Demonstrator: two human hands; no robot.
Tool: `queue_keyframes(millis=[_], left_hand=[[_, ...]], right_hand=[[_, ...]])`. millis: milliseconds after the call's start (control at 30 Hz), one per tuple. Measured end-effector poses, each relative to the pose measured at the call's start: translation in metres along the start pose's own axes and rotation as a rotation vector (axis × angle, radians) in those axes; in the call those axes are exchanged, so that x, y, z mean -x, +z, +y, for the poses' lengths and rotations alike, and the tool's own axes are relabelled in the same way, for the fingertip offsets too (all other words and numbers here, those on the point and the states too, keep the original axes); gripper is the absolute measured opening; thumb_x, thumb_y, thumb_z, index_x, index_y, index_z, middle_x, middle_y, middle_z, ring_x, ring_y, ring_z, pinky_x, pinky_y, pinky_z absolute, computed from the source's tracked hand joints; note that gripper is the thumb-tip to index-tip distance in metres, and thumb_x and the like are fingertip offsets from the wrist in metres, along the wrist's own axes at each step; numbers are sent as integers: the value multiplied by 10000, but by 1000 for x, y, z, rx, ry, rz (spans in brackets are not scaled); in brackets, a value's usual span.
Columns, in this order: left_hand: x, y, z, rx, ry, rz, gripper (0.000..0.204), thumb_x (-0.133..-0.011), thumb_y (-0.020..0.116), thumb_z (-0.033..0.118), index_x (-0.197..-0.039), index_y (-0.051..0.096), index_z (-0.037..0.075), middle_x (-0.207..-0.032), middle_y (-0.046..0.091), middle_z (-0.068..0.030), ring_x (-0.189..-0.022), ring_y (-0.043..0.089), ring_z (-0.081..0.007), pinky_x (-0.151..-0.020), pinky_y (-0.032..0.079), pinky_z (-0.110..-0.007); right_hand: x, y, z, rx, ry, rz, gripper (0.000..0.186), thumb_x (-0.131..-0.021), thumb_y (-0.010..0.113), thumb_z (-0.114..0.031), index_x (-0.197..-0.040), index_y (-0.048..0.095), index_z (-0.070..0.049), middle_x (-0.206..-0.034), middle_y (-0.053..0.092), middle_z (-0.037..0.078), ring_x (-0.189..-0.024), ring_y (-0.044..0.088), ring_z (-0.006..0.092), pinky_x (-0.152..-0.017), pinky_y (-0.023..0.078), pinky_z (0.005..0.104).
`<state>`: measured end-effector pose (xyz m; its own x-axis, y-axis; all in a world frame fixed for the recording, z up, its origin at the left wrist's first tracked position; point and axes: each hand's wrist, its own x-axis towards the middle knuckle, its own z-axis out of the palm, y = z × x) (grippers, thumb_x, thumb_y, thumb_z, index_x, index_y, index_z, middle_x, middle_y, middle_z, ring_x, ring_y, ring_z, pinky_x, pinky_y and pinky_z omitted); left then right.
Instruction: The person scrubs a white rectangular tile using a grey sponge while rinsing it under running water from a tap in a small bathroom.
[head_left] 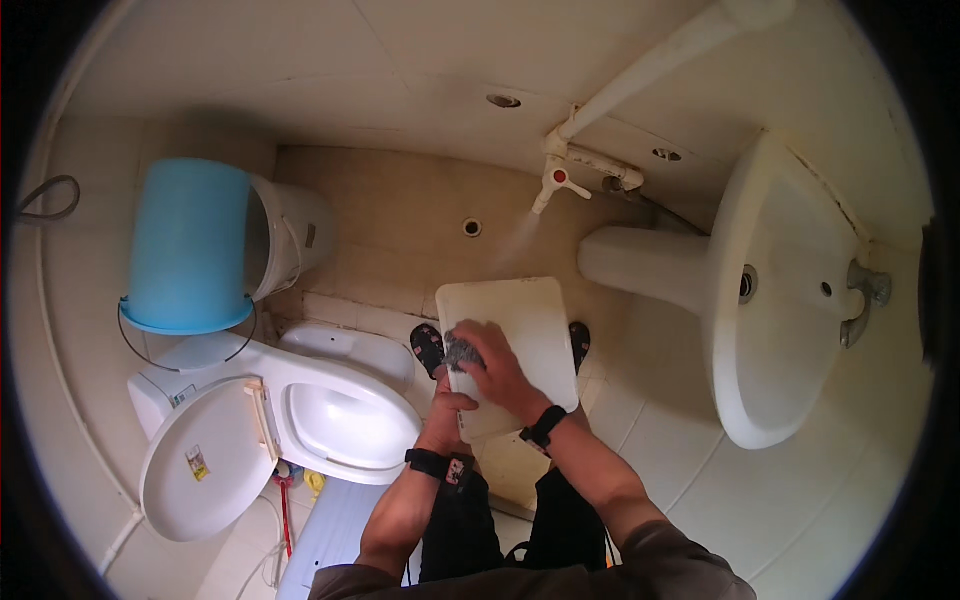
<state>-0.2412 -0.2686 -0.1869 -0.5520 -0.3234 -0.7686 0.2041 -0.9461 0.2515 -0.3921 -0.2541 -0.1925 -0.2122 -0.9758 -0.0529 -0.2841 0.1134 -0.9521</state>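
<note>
A white rectangular board [525,318] with rounded corners is held up in front of my legs. My left hand [447,412] grips its lower left edge, thumb on top and the other fingers mostly hidden. On the board's upper left part my right hand [495,368] presses a grey wiry scouring pad [461,353]. Beyond the board, a white tap [553,185] with a red-centred handle lets out a blurred stream of water toward the floor.
At the left stand a white toilet [350,425] with its lid raised and a blue bucket [190,245] tipped over a white bucket [300,240]. A pedestal washbasin [775,340] is on the right. The tiled floor has a round drain [472,228].
</note>
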Motion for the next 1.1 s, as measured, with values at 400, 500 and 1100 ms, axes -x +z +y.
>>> queue_keyframes(millis=[400, 500, 1100], left_hand=[[45, 16, 42, -51, 249, 72, 622, -545, 478, -65, -1164, 508, -15, -1026, 612, -145, -935, 614, -297, -872, 489, -382], [64, 19, 64, -59, 369, 174, 642, -550, 478, -33, -1191, 488, -15, -1061, 595, -157, -962, 599, -309, -882, 485, -388], [133, 150, 95, 61, 395, -243, 485, -788, 633, 142, -1226, 476, 6, -1128, 583, -116, -1020, 582, -264, -895, 469, -384]], right_hand=[[94, -63, 33, -85, 388, -36, 473, -702, 644, 53, -1144, 524, -70, -1135, 550, 88, -1085, 531, 233, -931, 403, 285], [108, -70, -21, 13, 504, -157, 464, -650, 678, 31, -1087, 559, -67, -1075, 574, 58, -989, 548, 178, -859, 436, 288], [180, -64, -52, -382, 1078, 400, 568, -658, 709, -126, -1181, 510, -28, -984, 608, 93, -739, 598, 176, -399, 426, 239]])
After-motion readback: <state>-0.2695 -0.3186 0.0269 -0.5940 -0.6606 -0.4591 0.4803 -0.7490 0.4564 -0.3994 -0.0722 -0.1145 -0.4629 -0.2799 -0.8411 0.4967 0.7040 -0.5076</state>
